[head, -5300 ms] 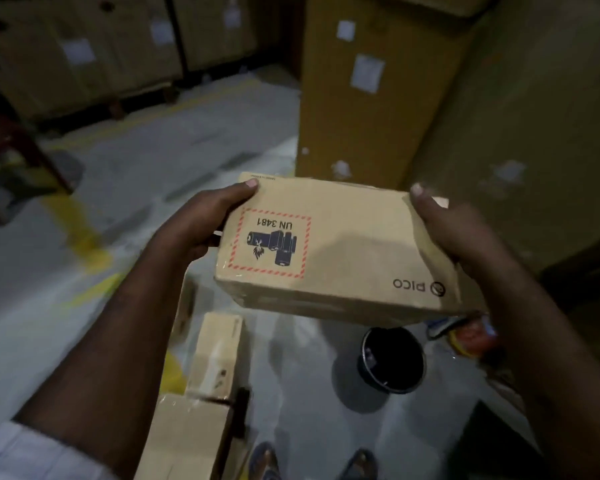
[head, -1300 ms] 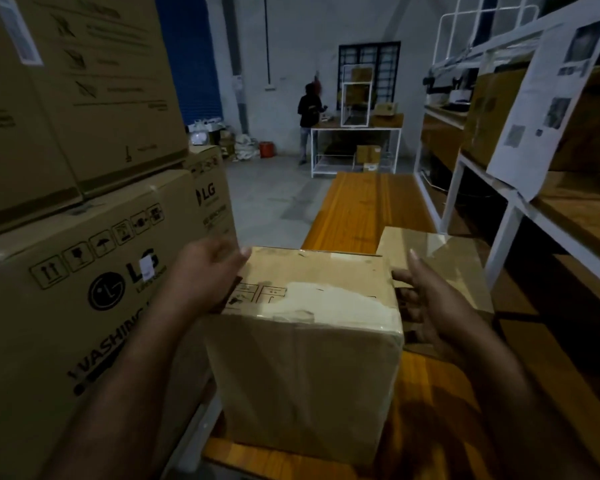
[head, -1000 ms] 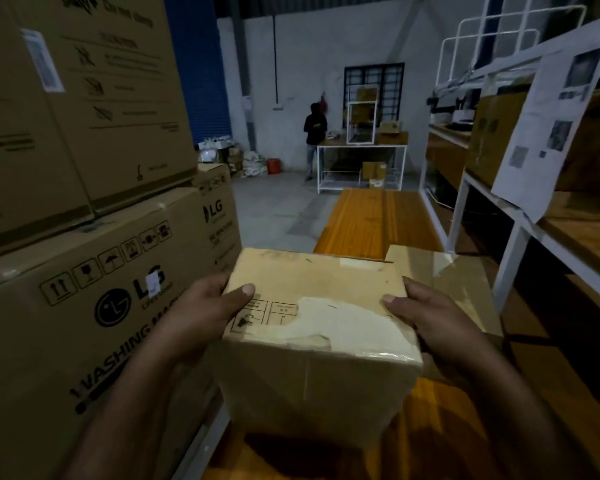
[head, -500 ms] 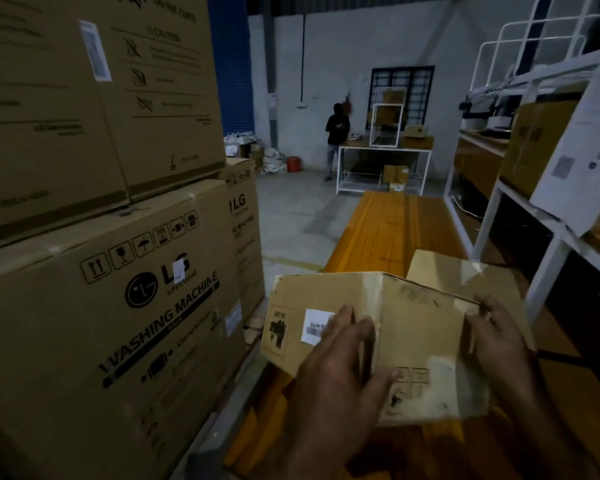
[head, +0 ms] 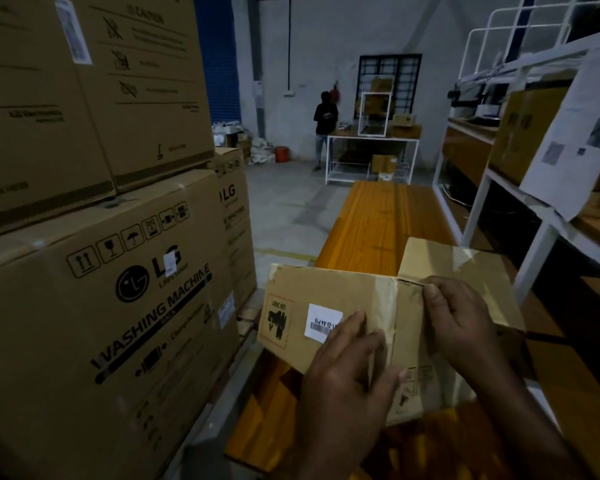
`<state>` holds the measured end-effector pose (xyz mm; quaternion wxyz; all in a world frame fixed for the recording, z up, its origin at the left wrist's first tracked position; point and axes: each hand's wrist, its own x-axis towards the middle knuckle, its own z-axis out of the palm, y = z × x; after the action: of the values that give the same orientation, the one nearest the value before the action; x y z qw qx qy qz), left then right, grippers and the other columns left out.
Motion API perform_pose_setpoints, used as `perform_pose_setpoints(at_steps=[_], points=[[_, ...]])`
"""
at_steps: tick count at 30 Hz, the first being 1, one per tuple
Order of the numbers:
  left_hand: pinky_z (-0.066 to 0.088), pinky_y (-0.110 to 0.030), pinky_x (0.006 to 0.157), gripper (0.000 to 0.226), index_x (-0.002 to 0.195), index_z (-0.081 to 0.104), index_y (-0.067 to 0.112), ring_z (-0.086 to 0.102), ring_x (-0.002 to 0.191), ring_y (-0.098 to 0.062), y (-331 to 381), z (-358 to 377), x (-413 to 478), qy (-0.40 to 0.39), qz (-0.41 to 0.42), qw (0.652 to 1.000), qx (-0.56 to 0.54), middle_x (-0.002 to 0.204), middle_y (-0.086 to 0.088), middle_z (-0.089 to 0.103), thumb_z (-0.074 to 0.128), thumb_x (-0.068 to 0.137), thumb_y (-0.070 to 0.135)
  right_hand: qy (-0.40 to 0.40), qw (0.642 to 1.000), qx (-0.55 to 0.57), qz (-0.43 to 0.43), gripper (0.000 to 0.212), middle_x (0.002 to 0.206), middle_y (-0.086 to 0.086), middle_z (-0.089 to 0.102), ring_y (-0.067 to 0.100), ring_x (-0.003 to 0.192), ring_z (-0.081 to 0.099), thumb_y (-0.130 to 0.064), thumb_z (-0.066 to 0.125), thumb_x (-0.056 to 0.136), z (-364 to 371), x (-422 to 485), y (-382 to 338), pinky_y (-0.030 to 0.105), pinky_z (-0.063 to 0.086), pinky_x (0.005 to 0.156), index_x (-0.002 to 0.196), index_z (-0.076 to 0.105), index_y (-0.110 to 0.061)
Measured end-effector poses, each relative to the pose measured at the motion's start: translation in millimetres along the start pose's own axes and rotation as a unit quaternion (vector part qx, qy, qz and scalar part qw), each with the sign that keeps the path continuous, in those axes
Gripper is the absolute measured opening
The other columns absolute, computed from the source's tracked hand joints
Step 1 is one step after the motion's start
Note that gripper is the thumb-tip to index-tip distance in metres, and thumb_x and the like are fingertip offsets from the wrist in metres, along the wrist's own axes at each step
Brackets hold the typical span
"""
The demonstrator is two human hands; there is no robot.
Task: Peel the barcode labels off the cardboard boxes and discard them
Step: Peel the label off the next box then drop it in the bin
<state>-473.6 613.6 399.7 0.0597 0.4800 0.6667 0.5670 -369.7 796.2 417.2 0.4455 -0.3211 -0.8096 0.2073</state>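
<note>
Small brown cardboard box (head: 329, 306) over orange wooden bench (head: 381, 216), white barcode label (head: 321, 322) stuck on. Left hand (head: 343, 372) flat on box, fingertips at label edge. Right hand (head: 461, 323) gripping top edge. Stacked washing-machine cartons (head: 101, 271) alongside left.

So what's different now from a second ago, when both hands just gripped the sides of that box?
The small box has been turned, so its white barcode label now faces up. The left hand left the side, its fingertips now at the label's edge. The right hand still steadies the box. The big stacked cartons haven't moved.
</note>
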Motion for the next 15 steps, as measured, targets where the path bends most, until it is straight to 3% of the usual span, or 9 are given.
perform_pose_setpoints(at_steps=[2,4,6,8,10,12,14,15], points=[[0.055,-0.025,0.093,0.024,0.112,0.073,0.032,0.054,0.117,0.013,-5.2,-10.7,8.6,0.032,-0.083,0.989,-0.115,0.125,0.024,0.063,0.071,0.088,0.034,0.012,1.0,0.003,0.012,0.04,0.098,-0.011,0.057,0.017,0.099,0.053,-0.059,0.03,0.094,-0.7,-2.5,4.3,0.049,0.046,0.086,0.101,0.059,-0.033],[0.055,-0.016,0.073,0.013,0.105,0.07,0.028,0.063,0.097,0.009,-19.7,-21.6,21.3,0.071,-0.204,0.962,-0.169,0.104,0.019,0.068,0.067,0.093,0.027,0.02,0.999,0.006,0.024,0.036,0.097,-0.013,0.056,0.018,0.099,0.053,-0.059,0.031,0.094,-0.3,-6.5,6.7,0.047,0.047,0.083,0.1,0.058,-0.036],[0.048,-0.022,0.066,0.022,0.112,0.059,0.027,0.061,0.09,-0.003,-35.1,-29.8,29.0,0.038,-0.332,0.921,-0.2,0.101,0.017,0.063,0.067,0.093,0.035,0.023,0.999,-0.001,0.028,0.039,0.096,-0.012,0.056,0.018,0.097,0.053,-0.06,0.03,0.094,1.1,-10.3,8.8,0.047,0.048,0.082,0.098,0.059,-0.034],[0.048,-0.03,0.072,0.041,0.125,0.055,0.029,0.059,0.096,-0.011,-51.0,-29.9,32.0,-0.014,-0.419,0.864,-0.278,0.111,0.009,0.066,0.069,0.089,0.043,0.025,0.999,-0.013,0.028,0.044,0.095,-0.01,0.058,0.018,0.096,0.053,-0.062,0.029,0.094,3.5,-13.9,8.6,0.048,0.048,0.082,0.097,0.06,-0.032],[0.055,-0.039,0.073,0.042,0.125,0.062,0.029,0.066,0.1,-0.026,-64.0,-27.3,32.0,-0.049,-0.472,0.811,-0.343,0.112,-0.004,0.073,0.069,0.088,0.048,0.02,0.999,-0.027,0.026,0.047,0.093,-0.013,0.057,0.016,0.094,0.053,-0.067,0.028,0.092,6.3,-17.8,5.8,0.049,0.047,0.082,0.093,0.06,-0.034],[0.058,-0.045,0.077,0.041,0.123,0.067,0.022,0.069,0.101,-0.034,-75.9,-26.1,36.6,-0.035,-0.493,0.784,-0.375,0.109,-0.012,0.075,0.065,0.091,0.048,0.008,0.999,-0.048,0.021,0.046,0.089,-0.019,0.056,0.012,0.088,0.053,-0.07,0.03,0.089,8.9,-24.6,4.0,0.049,0.047,0.082,0.086,0.059,-0.035],[0.058,-0.044,0.077,0.042,0.123,0.066,0.014,0.07,0.1,-0.036,-83.0,-26.7,44.9,0.007,-0.486,0.785,-0.384,0.114,-0.017,0.072,0.065,0.093,0.043,-0.025,0.999,-0.028,0.035,0.06,0.084,-0.016,0.058,0.01,0.081,0.055,-0.079,0.028,0.083,10.2,-30.7,-0.4,0.049,0.049,0.078,0.079,0.061,-0.03],[0.058,-0.04,0.073,0.038,0.12,0.067,0.011,0.071,0.097,-0.035,-84.6,-27.2,49.0,0.04,-0.469,0.802,-0.367,0.111,-0.016,0.073,0.068,0.092,0.037,-0.056,0.997,-0.003,0.061,0.071,0.081,-0.011,0.06,0.01,0.078,0.057,-0.087,0.026,0.077,10.4,-33.2,-4.1,0.047,0.051,0.074,0.077,0.064,-0.027]])
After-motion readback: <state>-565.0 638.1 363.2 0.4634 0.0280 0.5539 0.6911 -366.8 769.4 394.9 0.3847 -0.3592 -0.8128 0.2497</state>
